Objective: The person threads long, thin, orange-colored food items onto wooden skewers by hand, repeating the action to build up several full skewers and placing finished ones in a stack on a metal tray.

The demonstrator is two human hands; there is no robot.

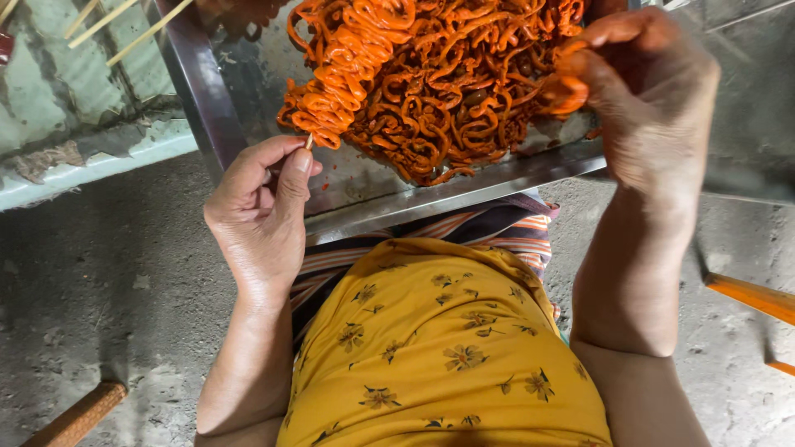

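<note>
There's the skewer [335, 79], thickly wound with glossy orange strips, lying slantwise over the near-left part of the metal tray [464, 184]. Its bare wooden tip pokes out at the lower end, and that tip is pinched between thumb and forefinger of the left hand [261, 207], the other fingers curled loosely under. Over on the other side, the right hand [650, 99] is bunched at the tray's far-right edge, fingertips pressed together on a curl of orange strip [565, 89] at the rim of the heap. The heap of orange strips [455, 91] itself is a tangled mound, wet with reddish sauce, filling most of the tray, with smears of sauce on the bare metal in front of it. The tray rests close against the person's lap, just above a striped cloth [497, 228] and a yellow flowered garment [439, 348]. Up in the far left corner a few bare wooden sticks [124, 25] lie on a worn greenish surface [58, 99]. Below everything, grey concrete floor [99, 298], and an orange wooden leg [749, 296] angles in at right.
</note>
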